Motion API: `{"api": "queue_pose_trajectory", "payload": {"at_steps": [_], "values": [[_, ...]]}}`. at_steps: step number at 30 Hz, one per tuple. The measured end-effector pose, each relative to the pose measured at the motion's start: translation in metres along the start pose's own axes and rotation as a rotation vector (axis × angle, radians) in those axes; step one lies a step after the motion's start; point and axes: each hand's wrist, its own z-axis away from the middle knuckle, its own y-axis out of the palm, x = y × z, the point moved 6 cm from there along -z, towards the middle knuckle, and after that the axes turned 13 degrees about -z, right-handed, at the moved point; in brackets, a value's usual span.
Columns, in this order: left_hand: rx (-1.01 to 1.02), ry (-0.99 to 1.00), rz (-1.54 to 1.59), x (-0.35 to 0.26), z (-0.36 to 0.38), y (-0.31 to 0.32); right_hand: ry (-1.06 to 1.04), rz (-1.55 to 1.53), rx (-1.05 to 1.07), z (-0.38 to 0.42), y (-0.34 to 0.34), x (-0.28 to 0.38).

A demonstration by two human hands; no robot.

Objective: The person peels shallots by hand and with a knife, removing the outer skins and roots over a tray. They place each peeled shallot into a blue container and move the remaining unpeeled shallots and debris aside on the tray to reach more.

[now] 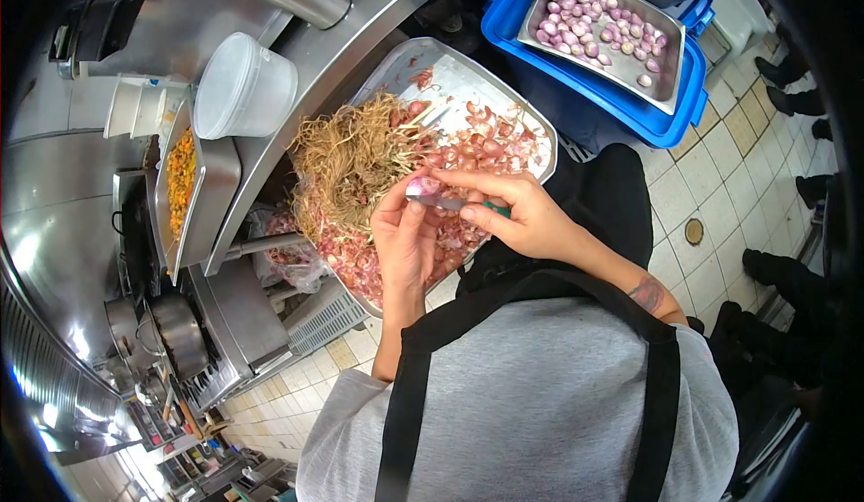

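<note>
Between the fingertips of my left hand [400,237] is a purple-and-white shallot [423,187]. My right hand [522,214] grips a small knife by its green handle [495,207], and the knife blade [441,202] lies against the shallot. Both hands are close together over a large metal tray [553,147]. In that tray sit a tangle of dry brown roots and stalks [351,156], several unpeeled shallots, and many reddish skins [486,138] spread to the right and below.
At upper right, a metal pan [675,84] of peeled shallots rests on a blue bin lid [693,115]. A white lidded tub [243,88] stands on the steel counter at left, near a pan of chopped orange food [180,178]. Other people's dark shoes [792,97] are at far right.
</note>
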Motion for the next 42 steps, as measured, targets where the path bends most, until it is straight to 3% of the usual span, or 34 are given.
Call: {"api": "queue_pose_trajectory", "payload": {"at_steps": [11, 21, 27, 33, 35, 42], "values": [[-0.034, 0.072, 0.023, -0.001, 0.008, 0.005, -0.346, 0.060, -0.076, 0.001, 0.008, 0.005], [-0.168, 0.028, 0.136, 0.004, 0.018, 0.015, -0.342, 0.108, -0.145, 0.003, 0.011, 0.010], [-0.066, 0.134, -0.013, -0.003, 0.016, 0.008, -0.382, 0.141, -0.151, 0.003, 0.013, 0.011], [-0.122, 0.168, -0.174, -0.012, 0.021, 0.005, -0.277, 0.053, -0.109, 0.000, 0.013, 0.008], [-0.112, 0.128, -0.139, -0.013, 0.021, 0.005, -0.191, 0.031, -0.067, 0.000, 0.012, 0.010], [0.040, 0.094, -0.057, -0.021, 0.013, 0.006, -0.184, -0.028, -0.073, 0.000, 0.012, 0.019]]}}
